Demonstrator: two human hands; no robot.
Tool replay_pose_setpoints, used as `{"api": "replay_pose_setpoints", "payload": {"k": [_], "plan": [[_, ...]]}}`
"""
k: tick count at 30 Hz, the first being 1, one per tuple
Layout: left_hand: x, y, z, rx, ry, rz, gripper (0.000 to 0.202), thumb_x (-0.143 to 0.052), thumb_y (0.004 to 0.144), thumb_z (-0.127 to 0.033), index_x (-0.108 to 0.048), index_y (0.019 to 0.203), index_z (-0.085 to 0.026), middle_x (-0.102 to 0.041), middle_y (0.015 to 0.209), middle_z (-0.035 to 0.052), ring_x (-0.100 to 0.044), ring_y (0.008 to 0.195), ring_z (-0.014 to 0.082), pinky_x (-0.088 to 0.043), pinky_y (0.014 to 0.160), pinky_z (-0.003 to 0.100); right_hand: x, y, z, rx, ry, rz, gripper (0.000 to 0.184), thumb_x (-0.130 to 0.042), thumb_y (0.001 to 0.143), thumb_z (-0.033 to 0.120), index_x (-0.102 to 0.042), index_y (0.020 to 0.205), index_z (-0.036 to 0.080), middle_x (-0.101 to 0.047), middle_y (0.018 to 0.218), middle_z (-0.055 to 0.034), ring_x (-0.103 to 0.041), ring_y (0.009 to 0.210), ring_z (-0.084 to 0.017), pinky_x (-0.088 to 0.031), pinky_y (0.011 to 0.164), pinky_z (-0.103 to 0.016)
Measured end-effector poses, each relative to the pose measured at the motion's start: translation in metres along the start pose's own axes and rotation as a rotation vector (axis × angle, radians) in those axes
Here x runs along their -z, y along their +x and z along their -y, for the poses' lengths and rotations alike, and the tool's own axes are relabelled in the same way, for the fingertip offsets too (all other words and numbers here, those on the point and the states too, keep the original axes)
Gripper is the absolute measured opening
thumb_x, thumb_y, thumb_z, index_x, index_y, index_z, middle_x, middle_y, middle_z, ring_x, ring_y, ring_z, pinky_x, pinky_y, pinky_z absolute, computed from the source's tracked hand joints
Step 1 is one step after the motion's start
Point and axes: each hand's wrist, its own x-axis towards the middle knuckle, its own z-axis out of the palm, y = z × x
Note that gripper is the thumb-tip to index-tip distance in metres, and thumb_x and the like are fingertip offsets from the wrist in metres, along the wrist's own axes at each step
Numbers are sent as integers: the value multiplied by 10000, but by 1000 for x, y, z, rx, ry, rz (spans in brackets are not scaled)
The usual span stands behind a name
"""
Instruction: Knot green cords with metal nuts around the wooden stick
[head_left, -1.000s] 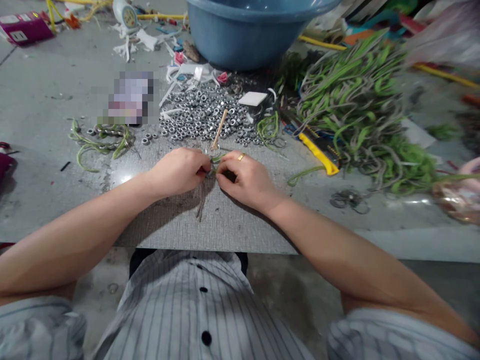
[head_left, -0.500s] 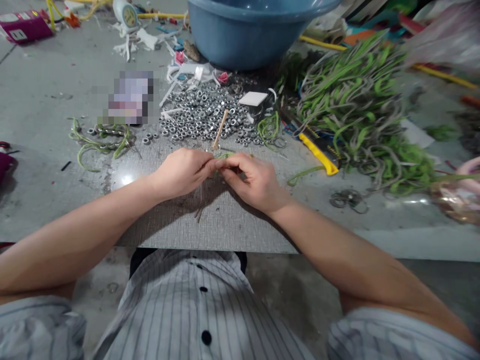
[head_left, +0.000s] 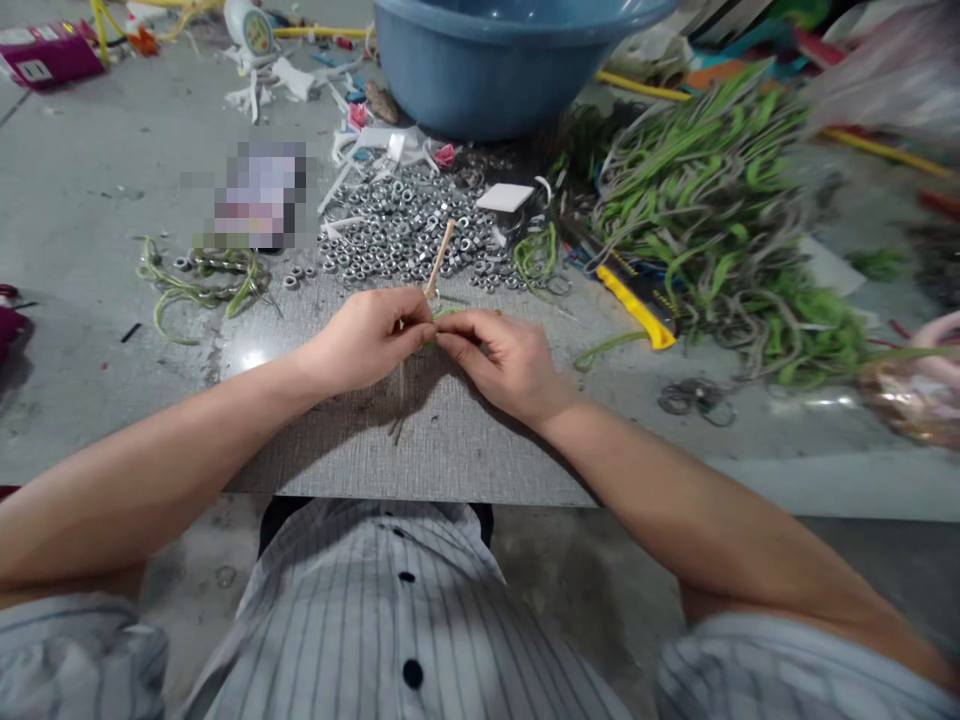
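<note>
My left hand (head_left: 375,335) and my right hand (head_left: 502,355) meet over the near part of the table, fingertips almost touching. Both are closed in a pinch on a green cord (head_left: 448,311), which shows between and behind the fingers; most of it is hidden. A thin wooden stick (head_left: 439,258) slants up just beyond my fingertips; whether a hand holds it I cannot tell. Thin grey cord ends (head_left: 397,430) hang or lie below my hands. Right behind them spreads a pile of metal nuts (head_left: 397,220).
A blue basin (head_left: 510,80) stands behind the nuts. On the right are a heap of green and grey cords (head_left: 720,220) and a yellow utility knife (head_left: 637,305). Corded nuts (head_left: 217,275) lie left, near a blurred-out rectangular object (head_left: 259,195). Another person's hand (head_left: 941,345) shows far right.
My left fingers have shifted their pinch, with the thumb now stretched toward my right fingertips and a gap showing above it. My right hand has barely moved.
</note>
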Motion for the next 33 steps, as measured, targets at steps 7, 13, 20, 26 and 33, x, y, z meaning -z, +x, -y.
{"api": "replay_pose_setpoints", "payload": {"k": [7,13,20,26,33], "plan": [[0,1,3,-43,28,15,102,-543,796,-124,-604,717,-149,-592,648,-19,-505,593,80,-387,571,203,1,0,-4,48,-24,42,133,-560,918,246,-677,867,208,-736,827,-22,-679,762,-160,-534,714,-292],[7,1,3,-47,109,128,102,-563,783,-177,-660,754,-163,-630,637,-17,-547,599,93,-410,570,204,-3,-1,-6,28,-77,62,135,-569,877,257,-687,835,208,-684,935,-58,-647,839,-180,-517,737,-313],[3,3,9,-95,300,107,233,-500,749,-83,-707,834,-150,-696,787,42,-626,728,144,-485,695,263,-7,-2,-5,-64,-175,88,129,-555,814,200,-670,757,199,-667,941,-69,-633,853,-199,-495,724,-324],[-2,3,13,-99,433,156,241,-494,800,-116,-710,905,-137,-688,875,66,-643,774,162,-500,717,273,-7,-1,-2,-103,-251,130,132,-553,809,203,-663,737,194,-672,940,-73,-628,830,-198,-473,702,-319],[-1,3,13,-93,465,175,251,-503,830,-145,-727,944,-142,-679,885,71,-651,766,171,-513,714,280,-9,0,0,-124,-310,141,132,-537,808,201,-626,709,198,-669,893,-75,-616,841,-213,-457,701,-326]]}}
